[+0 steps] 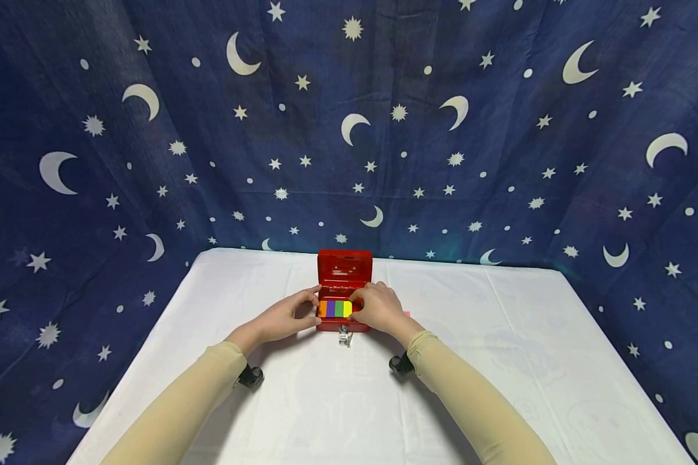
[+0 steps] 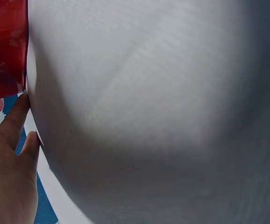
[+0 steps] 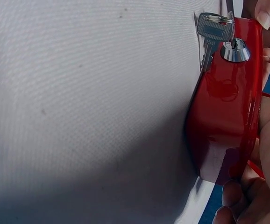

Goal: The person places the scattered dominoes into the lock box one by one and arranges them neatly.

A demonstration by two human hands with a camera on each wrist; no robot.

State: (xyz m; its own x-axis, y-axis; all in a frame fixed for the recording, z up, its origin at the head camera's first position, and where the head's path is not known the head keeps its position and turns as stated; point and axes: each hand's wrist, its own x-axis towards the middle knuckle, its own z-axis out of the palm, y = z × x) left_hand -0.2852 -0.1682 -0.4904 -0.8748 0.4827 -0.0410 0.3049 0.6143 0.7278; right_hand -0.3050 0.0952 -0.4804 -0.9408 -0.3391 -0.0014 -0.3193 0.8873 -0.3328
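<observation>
A red metal cash box (image 1: 344, 257) stands on the table with its lid raised. Inside it lies a row of coloured blocks: orange (image 1: 322, 309), purple (image 1: 330, 309), green (image 1: 339, 309) and yellow (image 1: 347, 309). My left hand (image 1: 285, 316) holds the box's left side, thumb near the front corner and fingers further back. Over the right part of the box, my right hand (image 1: 380, 307) pinches the yellow block between thumb and forefinger; its other fingers hang by the box's right wall. Keys (image 3: 214, 32) hang from the front lock (image 3: 235, 50).
A white cloth covers the table (image 1: 500, 361). Just right of the right hand, a small pink thing (image 1: 407, 314) shows, mostly hidden. A dark blue curtain (image 1: 395, 161) with moons and stars stands behind the table and along its sides.
</observation>
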